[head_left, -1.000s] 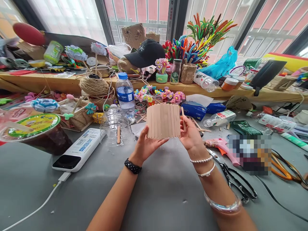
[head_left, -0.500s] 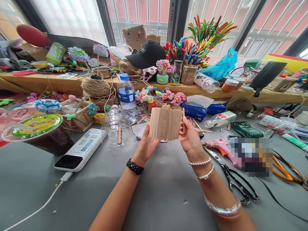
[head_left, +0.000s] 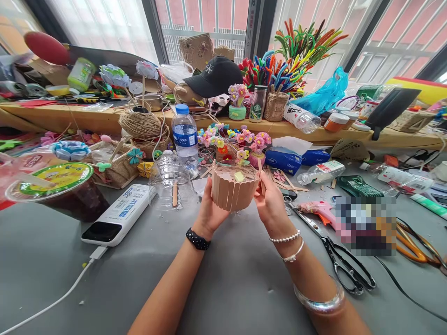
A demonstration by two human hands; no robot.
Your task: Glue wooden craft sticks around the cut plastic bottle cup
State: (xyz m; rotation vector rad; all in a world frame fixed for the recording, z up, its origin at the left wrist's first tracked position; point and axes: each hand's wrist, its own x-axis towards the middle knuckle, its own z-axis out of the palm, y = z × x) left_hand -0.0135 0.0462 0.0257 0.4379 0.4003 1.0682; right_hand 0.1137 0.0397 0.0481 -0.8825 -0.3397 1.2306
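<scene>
A round, bowl-like piece walled with upright wooden sticks [head_left: 233, 191] is held up in front of me, its open top tipped toward me. Inside it a small pale yellow patch shows. My left hand [head_left: 212, 211] grips its left side, thumb up along the wall. At its right side is my right hand [head_left: 271, 200], fingers closed round a single wooden stick [head_left: 260, 176] held upright near the rim. The undersides of both hands' fingers are partly hidden behind the piece.
Left stand a drink cup [head_left: 66, 195], a white power bank [head_left: 118, 216] and a cut clear bottle [head_left: 172, 179]. Behind is a blue-capped water bottle [head_left: 185, 139]. On the right lie black scissors [head_left: 344, 265] and a pink glue gun [head_left: 321, 211].
The stick-walled piece has tilted, so its inside and rim now show instead of only its side. Both hands have shifted slightly with it.
</scene>
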